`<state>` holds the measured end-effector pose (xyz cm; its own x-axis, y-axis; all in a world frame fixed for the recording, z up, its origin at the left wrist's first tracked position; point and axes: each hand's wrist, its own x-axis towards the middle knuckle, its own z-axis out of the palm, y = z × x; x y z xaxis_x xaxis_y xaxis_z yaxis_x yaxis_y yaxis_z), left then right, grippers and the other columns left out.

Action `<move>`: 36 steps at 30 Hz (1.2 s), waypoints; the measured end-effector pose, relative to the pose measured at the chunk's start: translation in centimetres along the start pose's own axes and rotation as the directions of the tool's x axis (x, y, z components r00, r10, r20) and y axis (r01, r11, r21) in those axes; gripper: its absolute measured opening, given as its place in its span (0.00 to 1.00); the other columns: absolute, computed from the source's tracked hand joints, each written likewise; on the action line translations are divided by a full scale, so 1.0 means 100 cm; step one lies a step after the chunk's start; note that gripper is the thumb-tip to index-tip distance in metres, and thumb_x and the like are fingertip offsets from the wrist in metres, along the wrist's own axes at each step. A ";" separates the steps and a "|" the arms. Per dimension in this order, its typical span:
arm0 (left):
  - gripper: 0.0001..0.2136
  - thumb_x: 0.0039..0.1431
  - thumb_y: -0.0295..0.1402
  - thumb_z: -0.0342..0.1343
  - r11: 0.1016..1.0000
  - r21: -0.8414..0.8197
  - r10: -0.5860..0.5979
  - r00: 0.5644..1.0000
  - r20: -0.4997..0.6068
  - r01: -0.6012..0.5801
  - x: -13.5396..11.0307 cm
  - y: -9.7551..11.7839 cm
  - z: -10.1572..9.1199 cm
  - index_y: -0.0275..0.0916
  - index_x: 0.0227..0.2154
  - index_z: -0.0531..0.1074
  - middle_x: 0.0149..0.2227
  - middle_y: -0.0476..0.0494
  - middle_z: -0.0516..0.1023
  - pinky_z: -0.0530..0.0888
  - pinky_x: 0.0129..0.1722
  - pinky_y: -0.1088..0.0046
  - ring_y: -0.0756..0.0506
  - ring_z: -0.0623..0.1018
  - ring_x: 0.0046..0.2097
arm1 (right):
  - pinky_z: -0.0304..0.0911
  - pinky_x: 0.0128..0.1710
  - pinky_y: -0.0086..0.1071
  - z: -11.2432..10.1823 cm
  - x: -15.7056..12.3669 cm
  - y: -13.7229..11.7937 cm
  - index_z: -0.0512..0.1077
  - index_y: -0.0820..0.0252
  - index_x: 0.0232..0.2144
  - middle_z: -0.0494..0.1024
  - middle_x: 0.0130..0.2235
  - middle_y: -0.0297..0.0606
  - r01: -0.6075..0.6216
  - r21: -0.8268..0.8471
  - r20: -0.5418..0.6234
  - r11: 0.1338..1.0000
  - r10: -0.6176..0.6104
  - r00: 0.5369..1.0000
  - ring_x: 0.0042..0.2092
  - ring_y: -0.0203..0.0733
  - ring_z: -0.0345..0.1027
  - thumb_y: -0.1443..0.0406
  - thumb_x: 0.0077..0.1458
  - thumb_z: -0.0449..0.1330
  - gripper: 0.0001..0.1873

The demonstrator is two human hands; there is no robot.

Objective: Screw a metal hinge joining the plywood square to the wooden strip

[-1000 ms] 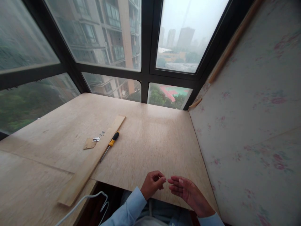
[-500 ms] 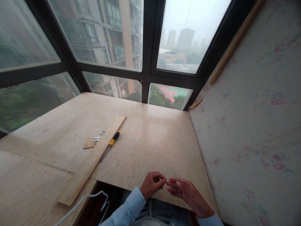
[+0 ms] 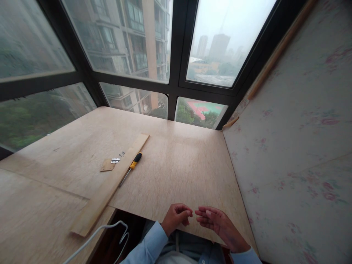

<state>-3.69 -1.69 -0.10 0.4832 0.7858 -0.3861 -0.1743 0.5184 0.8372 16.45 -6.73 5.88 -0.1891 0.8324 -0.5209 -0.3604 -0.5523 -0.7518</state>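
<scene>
Low over the front edge of the tabletop, my left hand is curled with thumb and index fingertip pressed together. Whether anything small sits in that pinch I cannot make out. My right hand faces it a short gap away, fingers stretched out, with nothing visible in it. Farther left lies a screwdriver with a yellow and black handle, along the right side of a long wooden board. Beyond the board are a metal hinge partly over a small wooden square, and several small screws.
The pale wood-grain tabletop has a cut-out at the front left, where a white cable loops. Dark-framed windows close off the back and left. A flower-papered wall runs along the right.
My hands have drawn slightly apart, the left one moving left, where before their fingertips nearly met. The board, screwdriver and hardware lie as before; the view has shifted a little.
</scene>
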 end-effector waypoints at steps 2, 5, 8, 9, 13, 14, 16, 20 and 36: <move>0.24 0.40 0.52 0.67 1.000 0.028 0.006 1.000 -0.012 -0.006 -0.002 -0.001 0.000 0.31 0.26 0.76 0.25 0.43 0.79 0.69 0.21 0.77 0.52 0.72 0.20 | 0.65 0.52 0.48 0.001 0.002 0.001 0.79 0.61 0.43 0.81 0.47 0.51 0.001 -0.011 0.004 1.000 -0.001 1.000 0.45 0.50 0.77 0.51 0.47 0.69 0.25; 0.23 0.42 0.52 0.66 0.997 0.081 0.015 0.999 -0.031 -0.012 -0.004 -0.002 0.000 0.32 0.25 0.74 0.23 0.44 0.77 0.68 0.21 0.77 0.52 0.72 0.20 | 0.64 0.52 0.48 0.003 0.004 0.001 0.79 0.61 0.43 0.81 0.47 0.50 0.000 -0.022 0.002 1.000 0.000 1.000 0.45 0.50 0.77 0.51 0.47 0.69 0.24; 0.22 0.43 0.50 0.65 0.992 0.128 0.013 0.999 -0.030 -0.009 -0.007 -0.005 0.001 0.32 0.25 0.75 0.24 0.44 0.77 0.68 0.22 0.77 0.52 0.73 0.21 | 0.64 0.52 0.48 0.005 0.006 0.000 0.79 0.60 0.43 0.81 0.47 0.49 0.014 -0.037 -0.003 0.999 -0.014 1.000 0.46 0.50 0.77 0.52 0.48 0.69 0.24; 0.21 0.43 0.49 0.65 0.989 0.145 0.008 1.000 -0.027 -0.004 -0.008 -0.005 0.002 0.32 0.25 0.75 0.24 0.44 0.77 0.68 0.23 0.76 0.52 0.73 0.21 | 0.64 0.52 0.48 0.006 0.007 -0.001 0.79 0.60 0.43 0.81 0.47 0.50 0.023 -0.044 -0.006 0.999 -0.023 1.000 0.46 0.51 0.77 0.51 0.47 0.69 0.24; 0.17 0.45 0.45 0.63 0.981 0.194 -0.004 1.000 -0.011 0.006 -0.014 -0.006 0.008 0.32 0.24 0.74 0.22 0.46 0.75 0.68 0.23 0.76 0.51 0.72 0.21 | 0.65 0.51 0.49 0.012 0.015 -0.009 0.78 0.60 0.43 0.81 0.47 0.50 0.054 -0.077 -0.009 0.996 -0.054 0.998 0.44 0.51 0.77 0.51 0.46 0.70 0.25; 0.16 0.46 0.44 0.62 0.979 0.202 -0.001 1.000 -0.005 0.002 -0.015 -0.007 0.010 0.33 0.24 0.74 0.21 0.46 0.75 0.68 0.23 0.76 0.51 0.72 0.21 | 0.65 0.51 0.49 0.015 0.018 -0.012 0.78 0.60 0.43 0.81 0.47 0.50 0.060 -0.089 -0.007 0.994 -0.061 0.998 0.44 0.51 0.77 0.51 0.45 0.70 0.26; 0.14 0.47 0.42 0.60 0.974 0.225 0.008 1.000 0.009 -0.010 -0.018 -0.010 0.014 0.33 0.23 0.74 0.21 0.47 0.74 0.67 0.23 0.76 0.51 0.71 0.21 | 0.65 0.50 0.48 0.023 0.023 -0.020 0.78 0.60 0.42 0.81 0.47 0.50 0.077 -0.119 0.000 0.990 -0.078 0.997 0.44 0.50 0.77 0.51 0.45 0.70 0.25; 0.12 0.49 0.38 0.56 0.943 0.332 0.018 1.000 0.022 -0.024 -0.024 -0.020 0.016 0.32 0.25 0.76 0.21 0.47 0.73 0.64 0.23 0.76 0.51 0.71 0.22 | 0.65 0.50 0.47 0.043 0.037 -0.032 0.78 0.60 0.42 0.81 0.47 0.50 0.106 -0.184 0.033 0.977 -0.102 0.994 0.44 0.49 0.77 0.51 0.46 0.70 0.25; 0.09 0.44 0.35 0.66 0.837 0.541 0.077 0.997 0.028 -0.080 -0.062 -0.026 -0.011 0.34 0.28 0.82 0.22 0.48 0.75 0.62 0.24 0.77 0.51 0.69 0.25 | 0.67 0.44 0.41 0.140 0.116 -0.042 0.76 0.60 0.41 0.81 0.45 0.48 0.095 -0.437 0.286 0.894 0.038 0.957 0.42 0.46 0.77 0.51 0.44 0.70 0.26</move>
<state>-7.15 -7.59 -0.28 0.4920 0.8137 -0.3096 0.2795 0.1892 0.9413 3.00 5.88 8.62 -0.4565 0.7888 -0.4116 0.0590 -0.4348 -0.8986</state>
